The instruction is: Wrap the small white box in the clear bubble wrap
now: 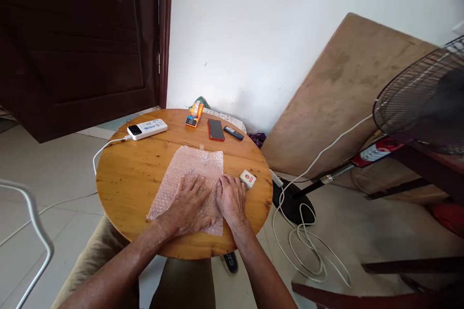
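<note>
A sheet of clear, pinkish bubble wrap lies flat near the middle of the round wooden table. A strip of clear tape shows at its far edge. My left hand is pressed flat on the sheet, fingers spread. At the sheet's right edge is my right hand, its fingers bent and close together on that edge; the fingertips are partly hidden. A small white-and-red box lies just beyond my right hand.
Toward the table's far side are an orange tape dispenser, a phone, a dark handheld device and a white power bank with a cable. On the right, a fan and coiled cable stand by a leaning board.
</note>
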Motion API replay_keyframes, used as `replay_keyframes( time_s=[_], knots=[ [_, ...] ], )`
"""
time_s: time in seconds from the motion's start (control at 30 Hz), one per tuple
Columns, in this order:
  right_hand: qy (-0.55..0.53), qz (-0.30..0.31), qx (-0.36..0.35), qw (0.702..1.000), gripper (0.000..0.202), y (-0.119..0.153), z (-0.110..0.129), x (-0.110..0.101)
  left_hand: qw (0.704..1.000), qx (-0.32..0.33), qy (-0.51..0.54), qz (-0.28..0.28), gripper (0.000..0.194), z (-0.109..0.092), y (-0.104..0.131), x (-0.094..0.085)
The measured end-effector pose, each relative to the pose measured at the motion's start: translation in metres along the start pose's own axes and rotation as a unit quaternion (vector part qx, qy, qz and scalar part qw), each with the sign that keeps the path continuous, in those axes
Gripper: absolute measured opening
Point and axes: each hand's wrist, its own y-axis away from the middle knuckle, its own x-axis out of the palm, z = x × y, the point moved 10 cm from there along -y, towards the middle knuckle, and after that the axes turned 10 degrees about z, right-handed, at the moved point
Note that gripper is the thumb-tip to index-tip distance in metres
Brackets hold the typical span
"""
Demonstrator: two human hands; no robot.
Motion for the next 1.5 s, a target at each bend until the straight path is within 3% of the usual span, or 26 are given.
replay_keyframes(
  time_s=[0.27,0.43,0.6,0.77,0.83,0.9,1.07,1.2,1.33,1.5],
  knots=[
    [-0.033,-0.064,-0.029,0.997,0.024,0.004,-0.001,-0.014,1.000,0.003,0.014,-0.011,0.081,-0.001,0.000,-0.002],
    [-0.054,-0.133,0.006,0.990,0.033,0.007,-0.028,-0.034,1.000,0.001,0.019,-0.011,0.084,-0.001,0.000,-0.002],
    [-0.059,-0.058,0.087,0.993,0.057,0.000,-0.076,-0.017,1.000,-0.001,0.022,-0.012,0.082,0.000,-0.001,-0.001],
    [-0.160,-0.035,0.131,0.978,0.054,-0.002,-0.113,-0.001,1.000,0.000,0.020,-0.021,0.080,0.000,-0.001,-0.001],
    [-0.248,-0.023,0.150,0.957,0.052,-0.002,-0.118,0.003,1.000,0.000,0.018,-0.022,0.080,0.000,-0.001,-0.001],
    [-0.369,-0.008,0.150,0.917,0.051,-0.003,-0.110,0.004,1.000,-0.001,0.021,-0.023,0.080,0.000,-0.001,-0.002],
    [-0.659,0.006,0.040,0.751,0.051,-0.015,-0.038,-0.010,0.999,0.001,0.032,-0.025,0.079,-0.001,-0.001,-0.005],
    [-0.739,0.075,0.007,0.669,0.042,-0.026,0.010,0.006,0.999,0.009,0.037,-0.032,0.081,-0.003,-0.002,-0.008],
    [-0.760,0.084,0.049,0.642,0.037,-0.030,0.008,0.034,0.999,0.008,0.046,-0.027,0.089,-0.004,-0.004,-0.006],
    [-0.742,0.060,0.074,0.663,0.042,-0.028,-0.001,0.045,0.998,0.004,0.056,-0.022,0.087,-0.003,-0.004,-0.005]
  ],
)
